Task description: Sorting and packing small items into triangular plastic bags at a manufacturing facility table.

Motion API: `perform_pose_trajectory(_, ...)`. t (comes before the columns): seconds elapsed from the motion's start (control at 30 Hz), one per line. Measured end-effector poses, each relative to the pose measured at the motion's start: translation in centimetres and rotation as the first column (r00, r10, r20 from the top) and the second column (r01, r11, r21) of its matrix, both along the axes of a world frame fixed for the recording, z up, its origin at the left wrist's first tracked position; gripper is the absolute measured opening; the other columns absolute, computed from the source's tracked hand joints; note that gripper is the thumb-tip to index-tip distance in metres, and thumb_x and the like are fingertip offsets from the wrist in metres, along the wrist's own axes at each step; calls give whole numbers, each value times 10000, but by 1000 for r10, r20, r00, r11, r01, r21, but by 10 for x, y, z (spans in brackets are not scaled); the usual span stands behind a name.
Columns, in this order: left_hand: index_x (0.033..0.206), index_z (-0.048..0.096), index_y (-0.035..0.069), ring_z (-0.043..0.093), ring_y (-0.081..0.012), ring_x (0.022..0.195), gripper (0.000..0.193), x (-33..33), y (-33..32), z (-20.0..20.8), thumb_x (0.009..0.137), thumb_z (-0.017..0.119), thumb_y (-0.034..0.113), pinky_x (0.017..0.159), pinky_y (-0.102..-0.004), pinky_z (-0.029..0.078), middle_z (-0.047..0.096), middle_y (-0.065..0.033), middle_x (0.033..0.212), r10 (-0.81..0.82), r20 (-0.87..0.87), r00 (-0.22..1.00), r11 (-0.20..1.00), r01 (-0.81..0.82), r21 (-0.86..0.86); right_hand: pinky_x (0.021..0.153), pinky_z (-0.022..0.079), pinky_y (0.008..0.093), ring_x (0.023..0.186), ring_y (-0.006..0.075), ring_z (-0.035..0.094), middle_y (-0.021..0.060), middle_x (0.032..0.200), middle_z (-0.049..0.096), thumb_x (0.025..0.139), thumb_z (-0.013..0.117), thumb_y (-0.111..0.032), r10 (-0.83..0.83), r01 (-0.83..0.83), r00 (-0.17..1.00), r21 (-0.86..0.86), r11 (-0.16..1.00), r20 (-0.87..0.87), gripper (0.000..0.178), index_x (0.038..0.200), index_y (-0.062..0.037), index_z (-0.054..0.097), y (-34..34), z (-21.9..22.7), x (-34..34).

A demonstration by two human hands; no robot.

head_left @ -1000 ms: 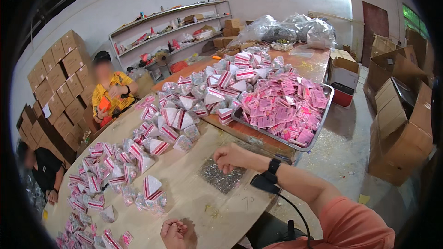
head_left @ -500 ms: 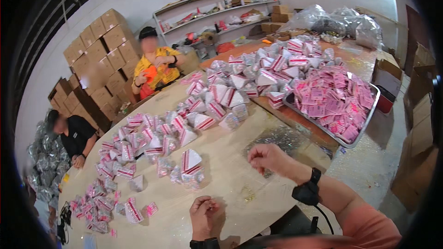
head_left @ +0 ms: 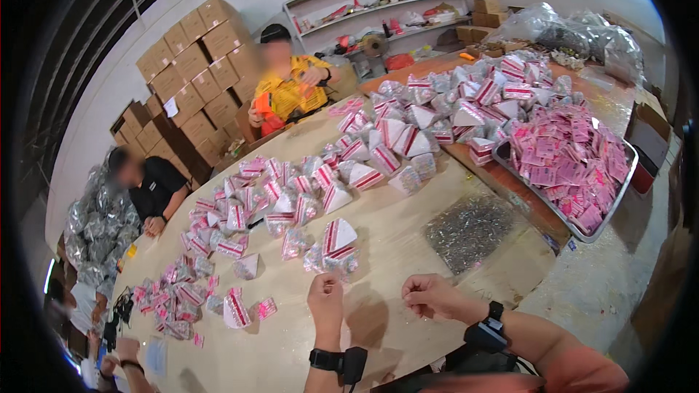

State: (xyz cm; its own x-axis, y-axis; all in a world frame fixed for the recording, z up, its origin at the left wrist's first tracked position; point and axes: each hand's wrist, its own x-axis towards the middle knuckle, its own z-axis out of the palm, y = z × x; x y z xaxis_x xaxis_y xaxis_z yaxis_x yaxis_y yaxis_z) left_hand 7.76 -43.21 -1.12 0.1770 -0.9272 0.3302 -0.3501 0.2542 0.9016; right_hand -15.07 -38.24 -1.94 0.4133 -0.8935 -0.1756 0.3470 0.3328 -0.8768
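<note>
My left hand (head_left: 325, 297) is above the pale table, its fingers curled into a pinch. Just beyond its fingertips stands a clear bag with a white and red-striped label (head_left: 339, 237). My right hand (head_left: 435, 297) hovers to the right, its fingers bent and pressed together. Whatever either hand may hold is too small or hidden to make out. Past the right hand lies a flat patch of small dark glittery pieces (head_left: 470, 233). Many similar labelled bags (head_left: 386, 156) spread in a long heap across the table.
A metal tray (head_left: 632, 167) of small pink packets stands at the right. Loose pink packets (head_left: 267, 308) and more bags lie at the left. Co-workers sit along the far and left sides, one in a yellow shirt (head_left: 285, 98). Stacked cartons (head_left: 191, 65) and a shelf (head_left: 386, 11) line the wall.
The view has shifted, so the scene sits further right and lower in places. My right hand has come back from the glittery patch; my left hand has moved forward toward the nearest bag.
</note>
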Motion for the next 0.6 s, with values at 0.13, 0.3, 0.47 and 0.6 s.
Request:
perform_pose_trajectory(0.13, 839, 570, 10, 544, -160, 634, 114, -1, 5, -10, 726, 559, 14, 569, -265, 455, 550, -81, 756, 102, 273, 957, 992, -76, -102, 361, 335, 187, 482, 64, 482, 4, 647, 517, 806, 540, -65, 28, -28, 999, 0, 1000, -43, 17, 812, -55, 529, -1, -1, 0)
perform_pose_trajectory(0.3, 869, 571, 28, 551, -201, 678, 153, 6, 1, -14, 720, 555, -4, 569, -272, 460, 558, -115, 846, 83, 431, 899, 986, -11, -167, 375, 354, 203, 507, 67, 483, 1, 645, 512, 821, 537, -72, 59, -58, 995, 20, 998, -74, 18, 812, -59, 528, 0, 4, -1)
perform_pose_trajectory(0.47, 1110, 433, -4, 505, -337, 873, 510, -2, -14, 7, 673, 650, 143, 761, -411, 427, 532, -174, 980, 277, 581, 766, 940, -92, -327, 370, 350, 202, 503, 66, 484, -1, 641, 513, 824, 535, -75, 52, -48, 994, 37, 998, -93, 20, 809, -63, 530, 2, 11, -1)
perform_pose_trajectory(0.6, 1181, 361, -8, 485, -368, 889, 682, -16, -26, 0, 624, 700, 194, 783, -448, 407, 529, -196, 984, 214, 675, 706, 977, -168, -134, 362, 337, 195, 494, 63, 489, -3, 640, 517, 825, 539, -80, 62, -59, 993, 31, 998, -96, 27, 802, -68, 532, 1, 8, -2)
